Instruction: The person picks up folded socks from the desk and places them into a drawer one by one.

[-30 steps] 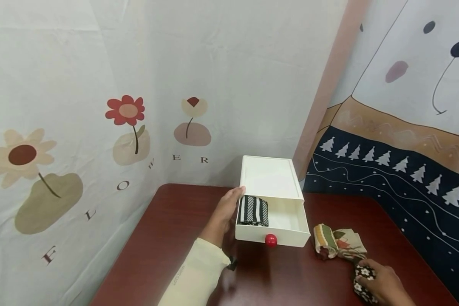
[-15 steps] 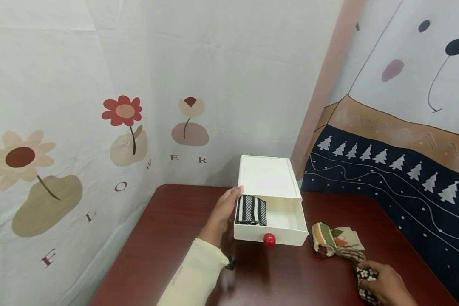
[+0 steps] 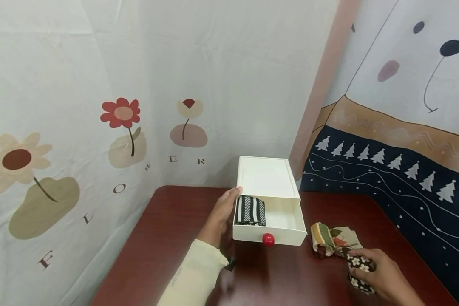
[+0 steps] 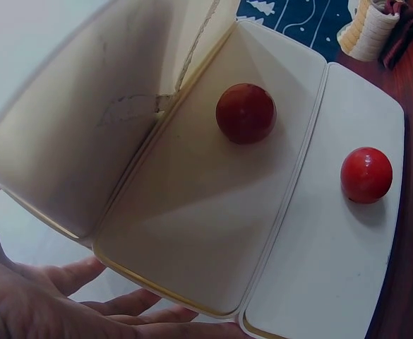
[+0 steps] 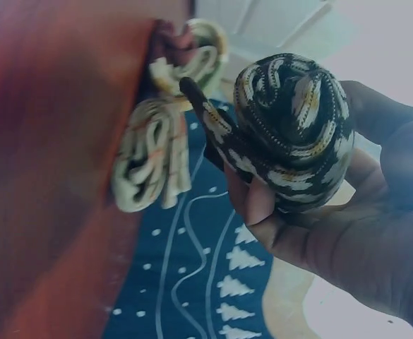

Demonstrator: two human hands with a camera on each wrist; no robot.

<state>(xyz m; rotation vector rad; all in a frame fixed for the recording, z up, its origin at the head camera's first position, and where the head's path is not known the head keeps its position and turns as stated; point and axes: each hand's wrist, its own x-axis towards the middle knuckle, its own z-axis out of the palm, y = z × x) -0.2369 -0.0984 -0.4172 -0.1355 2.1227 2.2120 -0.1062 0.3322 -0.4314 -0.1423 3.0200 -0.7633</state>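
My left hand (image 3: 225, 208) rests against the left side of a small white drawer chest (image 3: 267, 176), thumb at its top edge; the left wrist view shows its fingers (image 4: 125, 304) stretched along that side. The pulled-out top drawer (image 3: 248, 233) has a red knob (image 3: 268, 239) and a folded black-and-white striped cloth (image 3: 251, 210) in its left half. My right hand (image 3: 386, 272) grips a rolled black cloth with white flowers (image 3: 358, 261); in the right wrist view this floral roll (image 5: 294, 134) has a loose end pointing away from the fingers.
On the dark red table (image 3: 290, 276), a green-and-yellow striped cloth roll (image 3: 322, 238) and a beige patterned cloth (image 3: 344, 238) lie right of the chest. Two lower drawers with red knobs (image 4: 366, 175) show in the left wrist view. Printed curtains (image 3: 222, 85) stand behind.
My right hand has shifted slightly left and away from me with the floral roll, which now overlaps the beige cloth's near edge. The left hand keeps its place on the chest.
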